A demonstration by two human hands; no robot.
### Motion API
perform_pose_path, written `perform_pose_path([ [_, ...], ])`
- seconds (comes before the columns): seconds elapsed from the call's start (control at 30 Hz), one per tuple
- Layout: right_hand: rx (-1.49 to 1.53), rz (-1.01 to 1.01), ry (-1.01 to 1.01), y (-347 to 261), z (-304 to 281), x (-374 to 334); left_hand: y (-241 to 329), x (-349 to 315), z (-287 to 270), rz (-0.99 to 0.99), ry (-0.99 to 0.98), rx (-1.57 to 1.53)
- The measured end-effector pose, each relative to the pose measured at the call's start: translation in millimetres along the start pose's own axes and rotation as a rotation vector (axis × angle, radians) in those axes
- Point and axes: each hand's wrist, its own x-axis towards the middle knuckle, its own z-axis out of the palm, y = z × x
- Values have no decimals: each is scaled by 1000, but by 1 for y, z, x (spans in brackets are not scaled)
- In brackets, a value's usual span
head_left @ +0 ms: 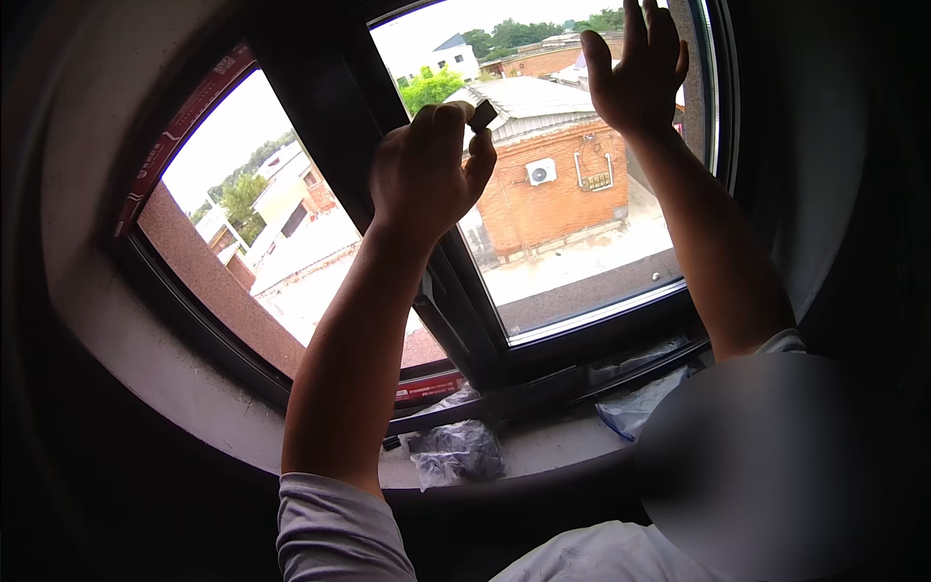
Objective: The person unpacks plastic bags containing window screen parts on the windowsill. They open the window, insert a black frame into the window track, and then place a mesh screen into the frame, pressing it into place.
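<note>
My left hand (424,167) is raised in front of the dark window frame's upright (364,126). Its thumb and fingers pinch a small black block-shaped piece (483,115), whose exact kind I cannot make out. Higher and to the right, my right hand (640,78) is lifted with its fingers spread, holding nothing visible. It overlaps the upper right of the window pane (582,291); whether it touches the glass I cannot tell. A dark window handle (427,289) sits on the upright below my left hand.
On the sill (572,436) lie a crumpled plastic bag (456,453), another clear bag (640,405) and a long dark strip (533,390). Red tape (184,126) lines the left pane's edge. Outside stands a brick building (553,194). A blurred patch covers the lower right.
</note>
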Motion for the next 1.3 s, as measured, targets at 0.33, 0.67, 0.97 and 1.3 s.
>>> perform_pose_path([
  [0.33,-34,28,-107,-6,-11,-1,-40,63,-57,150,15,355],
  [0.67,7,63,-117,-7,-15,3,-84,96,-62,58,-272,653],
  [0.97,42,108,-166,-17,-21,4,-75,87,-64,-17,-274,654],
  [1.3,33,106,-166,-19,-22,3,-82,88,-58,26,-323,705],
])
